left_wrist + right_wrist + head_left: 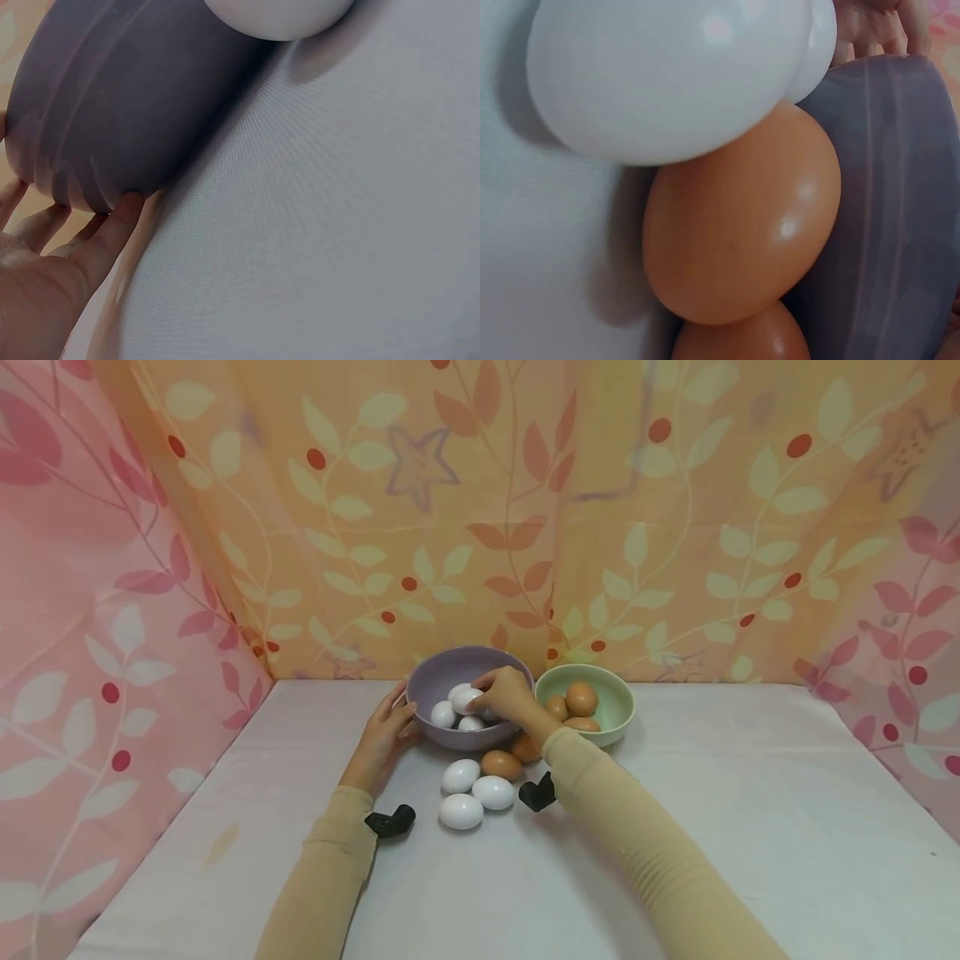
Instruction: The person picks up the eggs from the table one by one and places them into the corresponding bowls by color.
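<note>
The purple bowl [468,741] stands at the back of the table with several white eggs inside. Fingertips of my left hand [384,731] rest against its left side; in the left wrist view the fingers [112,232] reach fairly straight to the bowl's wall [142,105]. Over the bowl, my right hand [513,696] pinches a white egg [467,701] between thumb and fingers, above the other white eggs [443,715]. The right wrist view does not show the pinched egg; it shows a white egg [667,75] and a brown egg [742,217] outside the bowl.
Right of the purple bowl, a green bowl [618,702] holds brown eggs [582,699]. In front of the bowls lie three white eggs [461,812] and two brown eggs [501,765] on the white cloth [750,810]. A patterned curtain [487,510] hangs behind.
</note>
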### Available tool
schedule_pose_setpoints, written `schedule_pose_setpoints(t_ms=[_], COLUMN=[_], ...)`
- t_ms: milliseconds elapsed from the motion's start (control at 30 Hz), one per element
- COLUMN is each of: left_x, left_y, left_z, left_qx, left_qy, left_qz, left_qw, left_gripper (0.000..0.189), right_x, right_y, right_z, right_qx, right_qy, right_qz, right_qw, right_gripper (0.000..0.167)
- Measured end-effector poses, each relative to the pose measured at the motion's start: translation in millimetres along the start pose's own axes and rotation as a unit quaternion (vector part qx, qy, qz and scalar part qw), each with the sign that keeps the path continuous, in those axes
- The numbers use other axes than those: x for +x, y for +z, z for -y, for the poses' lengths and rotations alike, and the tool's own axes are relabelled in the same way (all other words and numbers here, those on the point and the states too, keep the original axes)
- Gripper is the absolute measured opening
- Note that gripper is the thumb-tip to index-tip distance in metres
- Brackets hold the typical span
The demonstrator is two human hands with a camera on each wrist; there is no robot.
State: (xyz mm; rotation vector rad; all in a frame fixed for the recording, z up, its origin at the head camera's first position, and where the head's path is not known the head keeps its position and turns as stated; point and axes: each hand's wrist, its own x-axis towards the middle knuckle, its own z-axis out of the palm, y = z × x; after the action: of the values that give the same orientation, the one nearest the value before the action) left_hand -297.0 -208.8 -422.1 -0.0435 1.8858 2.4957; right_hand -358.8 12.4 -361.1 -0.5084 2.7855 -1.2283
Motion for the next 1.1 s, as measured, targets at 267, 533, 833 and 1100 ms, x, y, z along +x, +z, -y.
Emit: schedule_pose_setpoints(t_ms=[267, 533, 833, 1100], left_x=[1.3, 2.4, 0.6, 1.9], left_y=[0.2, 0.4, 1.3, -1.7], left_z=[0.0, 0.7, 0.8, 2.1], left_qx=[0.002, 0.000, 0.007, 0.009], left_qy=[-0.001, -0.004, -0.004, -0.003], left_qz=[-0.006, -0.008, -0.004, -0.004], left_qw=[1.0000, 1.0000, 1.0000, 0.9999], left_gripper=[0.062, 0.060, 0.061, 0.061], right_x=[2.5, 2.4, 1.1, 5.3], right_y=[4.1, 7.4, 6.3, 2.9], right_z=[-2.6, -1.3, 2.8, -0.2], right_qx=[-0.033, -0.082, -0.098, -0.056], right_qy=[-0.030, -0.055, -0.013, -0.013], right_qz=[0.002, 0.008, 0.022, 0.030], right_qw=[0.9990, 0.9951, 0.9949, 0.9979], right_gripper=[0.041, 0.043, 0.041, 0.034])
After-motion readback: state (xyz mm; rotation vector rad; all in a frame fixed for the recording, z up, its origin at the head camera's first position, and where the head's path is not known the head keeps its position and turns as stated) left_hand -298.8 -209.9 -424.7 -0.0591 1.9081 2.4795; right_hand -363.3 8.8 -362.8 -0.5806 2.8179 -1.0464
